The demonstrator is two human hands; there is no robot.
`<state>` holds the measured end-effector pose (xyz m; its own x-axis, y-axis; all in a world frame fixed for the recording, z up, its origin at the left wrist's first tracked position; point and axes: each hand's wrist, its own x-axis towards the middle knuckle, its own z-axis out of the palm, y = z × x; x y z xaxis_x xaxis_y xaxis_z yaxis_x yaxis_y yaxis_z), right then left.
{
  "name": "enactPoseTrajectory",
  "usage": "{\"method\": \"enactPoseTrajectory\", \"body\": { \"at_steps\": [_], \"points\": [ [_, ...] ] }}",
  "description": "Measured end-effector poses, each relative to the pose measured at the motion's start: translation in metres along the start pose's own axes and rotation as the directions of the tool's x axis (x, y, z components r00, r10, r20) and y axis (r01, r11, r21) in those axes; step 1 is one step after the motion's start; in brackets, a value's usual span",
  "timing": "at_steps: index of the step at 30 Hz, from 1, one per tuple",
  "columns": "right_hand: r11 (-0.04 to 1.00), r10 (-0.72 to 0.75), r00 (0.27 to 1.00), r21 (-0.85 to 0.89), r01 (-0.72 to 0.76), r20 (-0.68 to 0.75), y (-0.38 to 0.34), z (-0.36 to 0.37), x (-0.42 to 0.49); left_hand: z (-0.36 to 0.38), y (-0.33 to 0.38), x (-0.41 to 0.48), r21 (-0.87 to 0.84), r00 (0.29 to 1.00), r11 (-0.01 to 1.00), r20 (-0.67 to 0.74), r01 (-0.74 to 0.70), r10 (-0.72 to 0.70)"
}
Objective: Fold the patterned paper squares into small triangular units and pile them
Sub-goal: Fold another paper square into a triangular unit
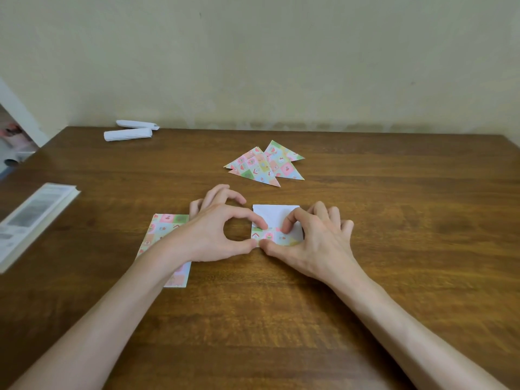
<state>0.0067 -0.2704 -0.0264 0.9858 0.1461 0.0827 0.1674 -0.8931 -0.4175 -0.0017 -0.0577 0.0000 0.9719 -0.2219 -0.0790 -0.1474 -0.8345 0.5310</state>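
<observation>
Left grip [216,235] and right grip [312,243] are both pinching the near, patterned fold of a paper square [274,215], which is lying white side up mid-table [394,249]. Folded triangles [264,164] are sitting piled toward the far edge. Unfolded squares [166,229] are lying partly under the left forearm.

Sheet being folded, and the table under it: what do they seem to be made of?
Sheet: thin paper, matt, pastel print on one side, plain white on the other; its near edge holds a crisp fold. Table: looks like wood or wood-look veneer, brown with streaked grain and a soft sheen; which one cannot be told.
</observation>
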Motion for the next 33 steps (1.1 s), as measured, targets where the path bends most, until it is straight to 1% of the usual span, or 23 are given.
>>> {"method": "enactPoseTrajectory", "body": {
  "at_steps": [3, 7, 13, 18, 22, 27, 33],
  "points": [
    [1.0, -0.01, 1.0, -0.019, 0.01, -0.004, 0.0, 0.002, 0.0, -0.002, -0.001, -0.001, 0.057, 1.0, 0.998, -0.02, -0.006, 0.007],
    [1.0, -0.005, 1.0, 0.009, 0.005, 0.01, 0.001, 0.002, 0.0, -0.004, -0.001, -0.001, 0.041, 1.0, 0.999, 0.011, 0.005, -0.005],
    [0.999, -0.009, 1.0, -0.051, 0.008, -0.012, -0.001, 0.005, 0.0, -0.005, -0.003, -0.001, -0.029, 0.999, 0.999, 0.046, 0.019, -0.018],
    [1.0, 0.006, 0.999, 0.014, -0.007, 0.035, 0.0, 0.0, 0.002, -0.002, -0.001, 0.0, -0.001, 1.0, 1.0, 0.009, 0.018, -0.018],
    [1.0, 0.008, 0.998, 0.007, -0.008, 0.057, -0.002, -0.002, 0.002, -0.002, -0.001, 0.0, 0.0, 1.0, 1.0, 0.008, 0.023, -0.023],
    [0.997, 0.014, 0.996, 0.069, -0.021, 0.089, 0.0, -0.007, 0.001, 0.0, 0.0, 0.0, -0.003, 1.0, 1.0, -0.023, 0.021, -0.021],
    [0.997, 0.008, 0.994, 0.078, -0.016, 0.104, -0.002, -0.009, 0.0, 0.004, 0.0, -0.001, -0.017, 0.999, 0.999, -0.038, 0.03, -0.03]
  ]
}}
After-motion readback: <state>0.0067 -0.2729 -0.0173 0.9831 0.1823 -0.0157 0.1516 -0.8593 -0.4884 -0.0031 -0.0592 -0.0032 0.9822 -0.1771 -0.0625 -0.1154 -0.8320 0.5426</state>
